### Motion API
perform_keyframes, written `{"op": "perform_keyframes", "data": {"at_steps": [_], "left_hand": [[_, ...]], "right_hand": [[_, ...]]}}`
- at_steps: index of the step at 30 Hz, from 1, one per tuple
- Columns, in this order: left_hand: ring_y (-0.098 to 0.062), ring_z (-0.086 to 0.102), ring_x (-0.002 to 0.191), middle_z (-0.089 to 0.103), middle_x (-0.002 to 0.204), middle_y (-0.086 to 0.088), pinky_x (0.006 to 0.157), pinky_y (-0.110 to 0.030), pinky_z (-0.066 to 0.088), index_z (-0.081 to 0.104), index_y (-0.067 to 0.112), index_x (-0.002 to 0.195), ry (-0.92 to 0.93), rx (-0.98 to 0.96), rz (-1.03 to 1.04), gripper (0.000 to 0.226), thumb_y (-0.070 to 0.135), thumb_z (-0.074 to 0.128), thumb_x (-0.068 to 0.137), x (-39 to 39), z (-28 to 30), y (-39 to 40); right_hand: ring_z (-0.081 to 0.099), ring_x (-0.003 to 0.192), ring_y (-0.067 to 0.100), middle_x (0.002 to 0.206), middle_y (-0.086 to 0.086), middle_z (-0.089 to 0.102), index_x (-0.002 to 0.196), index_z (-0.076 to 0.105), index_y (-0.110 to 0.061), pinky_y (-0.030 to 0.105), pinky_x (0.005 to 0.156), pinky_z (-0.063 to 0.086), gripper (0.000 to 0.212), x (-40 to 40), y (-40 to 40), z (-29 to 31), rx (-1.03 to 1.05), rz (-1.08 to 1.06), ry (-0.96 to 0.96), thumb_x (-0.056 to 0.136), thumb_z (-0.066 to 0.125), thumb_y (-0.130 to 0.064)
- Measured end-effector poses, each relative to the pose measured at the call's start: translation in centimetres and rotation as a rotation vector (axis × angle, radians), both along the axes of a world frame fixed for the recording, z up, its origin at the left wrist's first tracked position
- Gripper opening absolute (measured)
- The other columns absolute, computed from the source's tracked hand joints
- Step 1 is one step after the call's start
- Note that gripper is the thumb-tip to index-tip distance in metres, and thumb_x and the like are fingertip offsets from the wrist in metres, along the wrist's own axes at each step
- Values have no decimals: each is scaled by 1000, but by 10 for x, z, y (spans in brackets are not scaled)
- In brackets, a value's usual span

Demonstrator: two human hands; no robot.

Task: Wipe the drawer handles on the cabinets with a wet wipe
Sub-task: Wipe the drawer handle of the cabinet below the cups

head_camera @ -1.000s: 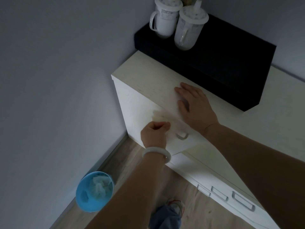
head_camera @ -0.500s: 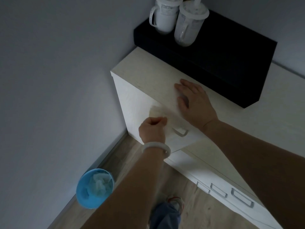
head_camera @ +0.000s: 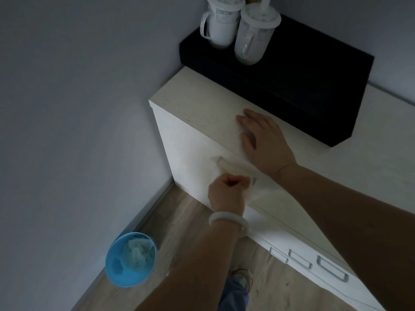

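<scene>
A pale cabinet stands in the room's corner. My left hand, with a pale bangle on the wrist, is curled around a thin wet wipe and holds it against the top drawer front, right over the handle, which is almost wholly hidden. My right hand lies flat on the cabinet top near its front edge. Lower down, three metal drawer handles show on the lower drawers.
A black box sits on the cabinet top by the wall, with two white lidded mugs on it. A blue bin holding crumpled wipes stands on the wooden floor by the wall. My shoe is below.
My left hand slid right along the drawer front with the wipe and now covers the handle that showed before. The right hand stayed flat on the top.
</scene>
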State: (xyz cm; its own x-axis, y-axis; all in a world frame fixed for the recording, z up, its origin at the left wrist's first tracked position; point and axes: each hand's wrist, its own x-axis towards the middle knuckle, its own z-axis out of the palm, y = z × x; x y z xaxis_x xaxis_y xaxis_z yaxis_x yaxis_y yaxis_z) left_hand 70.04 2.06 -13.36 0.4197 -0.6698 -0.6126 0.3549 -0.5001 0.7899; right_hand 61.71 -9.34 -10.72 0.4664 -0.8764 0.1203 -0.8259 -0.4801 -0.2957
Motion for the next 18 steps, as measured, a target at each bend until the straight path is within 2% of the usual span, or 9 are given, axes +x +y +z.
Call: {"op": "perform_keyframes", "data": {"at_steps": [3, 8, 10, 14, 18], "left_hand": [[-11, 66, 72, 72, 69, 6, 74, -27, 54, 71, 21, 64, -32, -7, -31, 15, 14, 82, 70, 11, -2, -3], [-8, 62, 69, 70, 70, 7, 69, -20, 51, 73, 17, 73, -86, -25, 121, 10, 15, 82, 71, 45, -1, -21], [-8, 64, 72, 70, 69, 9, 70, -19, 49, 72, 19, 71, -58, -18, 68, 11, 14, 81, 72, 31, 0, -13], [-15, 67, 79, 72, 72, 5, 78, -29, 54, 72, 20, 69, -32, -7, -45, 12, 15, 82, 70, 15, -5, -5], [-13, 63, 75, 70, 78, 4, 74, -27, 52, 68, 19, 80, -106, -25, 106, 17, 16, 82, 71, 48, -6, -25]], "right_hand": [[31, 138, 19, 152, -1, 36, 144, 42, -22, 35, 117, 21, 49, 0, 0, 0, -1, 3, -9, 97, 38, -34], [32, 138, 20, 152, 0, 37, 144, 42, -22, 36, 117, 22, 52, 1, 0, 1, -2, -1, -3, 95, 35, -36], [33, 138, 20, 152, 1, 37, 144, 43, -21, 38, 116, 24, 53, 0, 1, 1, -3, 5, -4, 95, 33, -38], [32, 138, 19, 152, 0, 37, 144, 42, -22, 37, 116, 24, 52, 0, 0, 1, 2, 10, -6, 95, 34, -37], [31, 138, 18, 152, -1, 37, 144, 43, -22, 34, 116, 21, 48, 0, 0, 1, -13, 3, -7, 97, 40, -33]]}}
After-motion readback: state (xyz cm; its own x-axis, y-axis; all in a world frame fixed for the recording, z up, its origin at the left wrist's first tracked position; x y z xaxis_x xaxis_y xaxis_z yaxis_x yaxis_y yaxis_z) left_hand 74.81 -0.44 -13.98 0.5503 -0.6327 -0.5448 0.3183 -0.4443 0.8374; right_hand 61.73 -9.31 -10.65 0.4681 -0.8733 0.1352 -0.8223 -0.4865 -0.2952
